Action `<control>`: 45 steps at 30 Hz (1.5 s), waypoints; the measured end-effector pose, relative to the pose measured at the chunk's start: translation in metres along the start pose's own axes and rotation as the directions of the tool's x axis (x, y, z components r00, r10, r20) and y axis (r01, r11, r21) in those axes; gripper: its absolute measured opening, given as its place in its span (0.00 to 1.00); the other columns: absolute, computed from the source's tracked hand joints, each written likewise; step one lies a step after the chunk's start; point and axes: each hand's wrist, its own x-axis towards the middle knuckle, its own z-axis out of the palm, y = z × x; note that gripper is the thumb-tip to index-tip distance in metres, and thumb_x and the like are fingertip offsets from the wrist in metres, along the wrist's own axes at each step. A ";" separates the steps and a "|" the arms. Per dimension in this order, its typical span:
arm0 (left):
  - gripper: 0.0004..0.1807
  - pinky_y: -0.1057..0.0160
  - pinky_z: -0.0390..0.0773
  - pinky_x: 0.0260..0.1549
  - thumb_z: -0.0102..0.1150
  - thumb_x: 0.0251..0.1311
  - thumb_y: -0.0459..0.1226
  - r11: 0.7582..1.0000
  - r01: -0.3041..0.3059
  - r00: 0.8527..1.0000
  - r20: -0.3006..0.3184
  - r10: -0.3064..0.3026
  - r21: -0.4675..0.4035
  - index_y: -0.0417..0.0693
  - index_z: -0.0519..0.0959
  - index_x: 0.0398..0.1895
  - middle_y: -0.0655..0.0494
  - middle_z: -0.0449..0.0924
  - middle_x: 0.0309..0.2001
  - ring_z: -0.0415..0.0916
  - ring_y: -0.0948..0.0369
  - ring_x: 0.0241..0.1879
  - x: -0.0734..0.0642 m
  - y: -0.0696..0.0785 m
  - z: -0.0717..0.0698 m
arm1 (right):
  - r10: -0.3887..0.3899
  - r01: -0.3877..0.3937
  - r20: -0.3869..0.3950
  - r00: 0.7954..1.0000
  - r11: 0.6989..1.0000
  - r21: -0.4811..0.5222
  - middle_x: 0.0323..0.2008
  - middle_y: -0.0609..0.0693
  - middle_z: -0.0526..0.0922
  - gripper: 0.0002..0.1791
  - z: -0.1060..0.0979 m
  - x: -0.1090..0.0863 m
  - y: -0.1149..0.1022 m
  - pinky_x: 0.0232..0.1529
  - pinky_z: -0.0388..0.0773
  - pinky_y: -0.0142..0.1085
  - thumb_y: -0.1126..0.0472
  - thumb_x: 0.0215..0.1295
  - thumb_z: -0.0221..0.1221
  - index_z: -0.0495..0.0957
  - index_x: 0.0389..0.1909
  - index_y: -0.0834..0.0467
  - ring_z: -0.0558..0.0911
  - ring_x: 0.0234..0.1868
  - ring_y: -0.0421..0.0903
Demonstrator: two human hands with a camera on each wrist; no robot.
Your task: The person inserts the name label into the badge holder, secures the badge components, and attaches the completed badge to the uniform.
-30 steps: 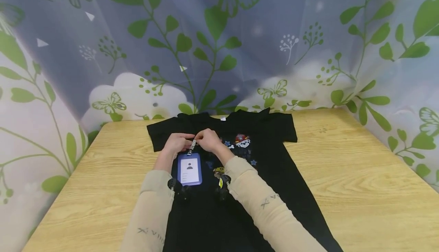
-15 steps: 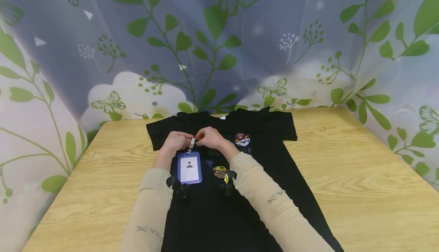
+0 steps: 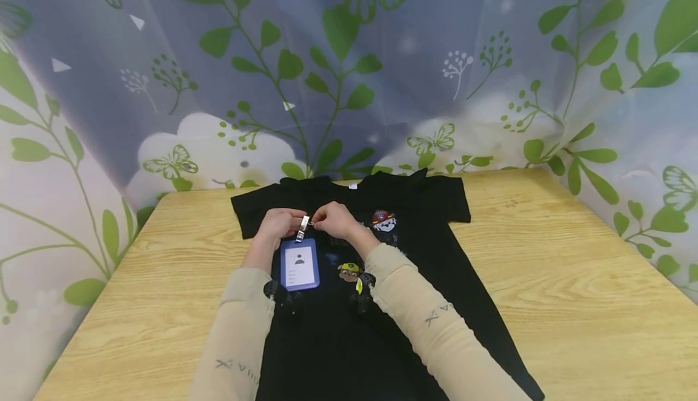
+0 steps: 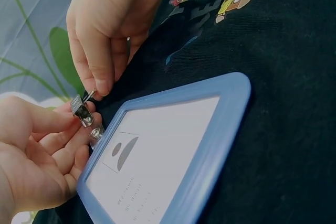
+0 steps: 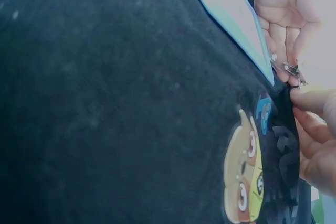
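A black T-shirt (image 3: pixel 447 268) lies face up on the table. On its left chest rests a blue-framed badge holder (image 3: pixel 299 265) with a white card, joined by a clear strap to a metal clip (image 4: pixel 82 113). My left hand (image 3: pixel 275 224) holds that clip between thumb and fingers, seen palm up in the left wrist view. From the other side my right hand (image 3: pixel 334 219) pinches the thin pin (image 4: pixel 90 95) at the clip's back with thumb and forefinger. Black fabric bunches right at the right fingertips in the right wrist view. The fingers partly hide the pin.
The wooden table (image 3: pixel 572 268) extends on both sides of the shirt. A leaf-patterned curtain (image 3: pixel 403 74) hangs behind and beside it. Cartoon dog prints (image 3: pixel 349 272) mark the shirt front.
Both hands stay at the clip. The right hand has shifted slightly, with its wrist moved outward, and the clip has turned from its ridged-looking side to a smooth, shiny one.
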 end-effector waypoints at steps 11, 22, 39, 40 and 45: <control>0.18 0.65 0.70 0.34 0.46 0.61 0.29 0.997 -0.042 0.998 0.043 0.039 0.060 0.35 0.76 0.53 0.46 0.79 0.42 0.75 0.62 0.33 0.000 0.001 0.001 | -0.008 0.008 0.003 1.000 1.000 -0.006 0.33 0.49 0.83 0.08 0.002 0.002 0.002 0.35 0.70 0.32 0.60 0.61 0.60 0.83 0.34 0.61 0.75 0.32 0.42; 0.16 0.68 0.69 0.28 0.45 0.57 0.26 0.970 -0.152 0.988 0.056 0.144 0.190 0.29 0.77 0.46 0.44 0.77 0.37 0.69 0.61 0.27 0.002 -0.001 0.004 | -0.005 0.005 -0.001 1.000 1.000 0.010 0.33 0.50 0.82 0.08 0.003 0.002 0.004 0.36 0.70 0.32 0.61 0.62 0.58 0.82 0.35 0.61 0.75 0.33 0.43; 0.12 0.66 0.74 0.31 0.51 0.57 0.26 0.890 -0.302 0.953 0.097 0.286 0.341 0.32 0.80 0.42 0.45 0.81 0.33 0.74 0.60 0.28 0.007 -0.008 -0.002 | 0.076 -0.074 -0.021 0.997 0.994 0.081 0.33 0.51 0.83 0.09 0.003 0.003 0.007 0.35 0.69 0.31 0.61 0.62 0.58 0.84 0.34 0.63 0.74 0.32 0.42; 0.11 0.65 0.74 0.31 0.52 0.57 0.26 0.882 -0.304 0.952 0.099 0.288 0.360 0.33 0.80 0.42 0.45 0.81 0.33 0.74 0.59 0.28 0.007 -0.008 -0.002 | 0.078 -0.076 -0.022 0.997 0.994 0.083 0.33 0.51 0.83 0.09 0.004 0.003 0.007 0.35 0.69 0.31 0.61 0.62 0.58 0.83 0.34 0.63 0.74 0.32 0.42; 0.11 0.64 0.72 0.31 0.55 0.55 0.26 0.838 -0.323 0.946 0.117 0.303 0.440 0.35 0.81 0.42 0.46 0.81 0.33 0.74 0.58 0.30 0.005 -0.007 -0.002 | 0.081 -0.079 -0.020 0.997 0.994 0.078 0.33 0.51 0.82 0.09 0.005 0.003 0.007 0.34 0.69 0.31 0.61 0.63 0.57 0.83 0.35 0.63 0.74 0.32 0.42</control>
